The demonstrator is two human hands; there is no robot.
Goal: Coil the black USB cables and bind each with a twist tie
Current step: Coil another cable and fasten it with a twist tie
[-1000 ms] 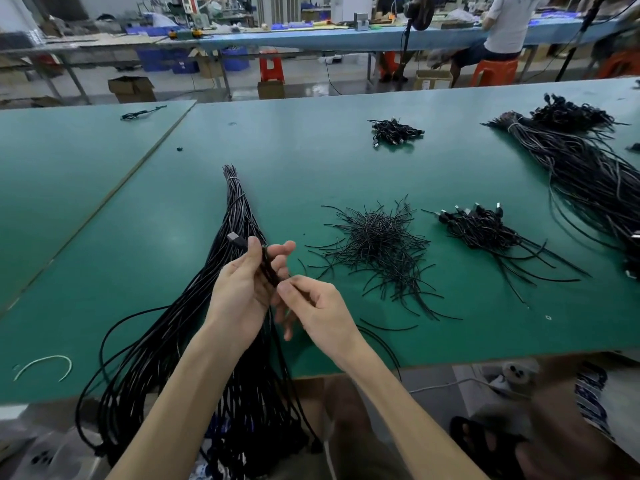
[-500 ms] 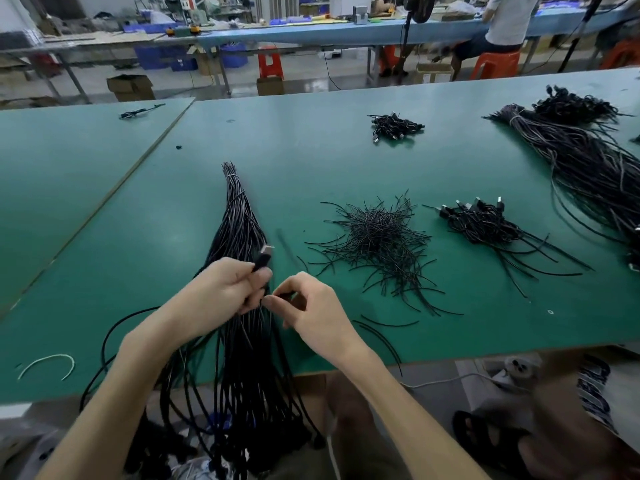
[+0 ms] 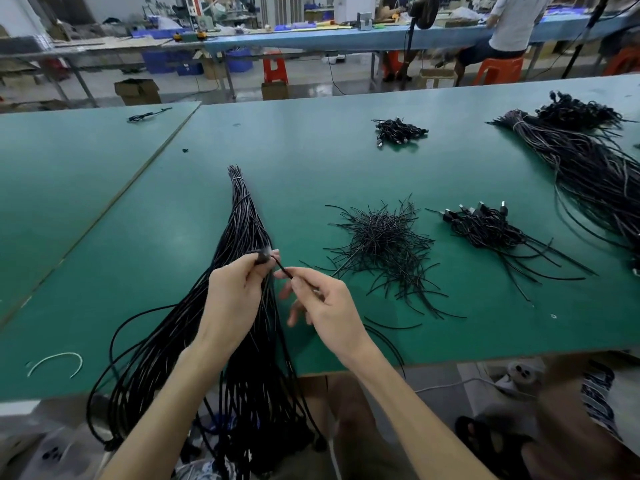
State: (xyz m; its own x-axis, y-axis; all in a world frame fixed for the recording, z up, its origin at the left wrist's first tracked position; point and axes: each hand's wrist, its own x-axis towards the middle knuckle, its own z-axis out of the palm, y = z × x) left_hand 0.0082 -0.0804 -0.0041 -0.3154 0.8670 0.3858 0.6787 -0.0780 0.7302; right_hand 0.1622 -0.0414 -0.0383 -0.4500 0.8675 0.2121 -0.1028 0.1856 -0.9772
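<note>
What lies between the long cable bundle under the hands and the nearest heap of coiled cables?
In the head view, the pile of twist ties lies between the long cable bundle and that heap of coiled cables.

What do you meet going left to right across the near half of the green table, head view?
white curved strip → long black cable bundle → loose twist tie pile → pile of coiled cables → second long cable bundle
</note>
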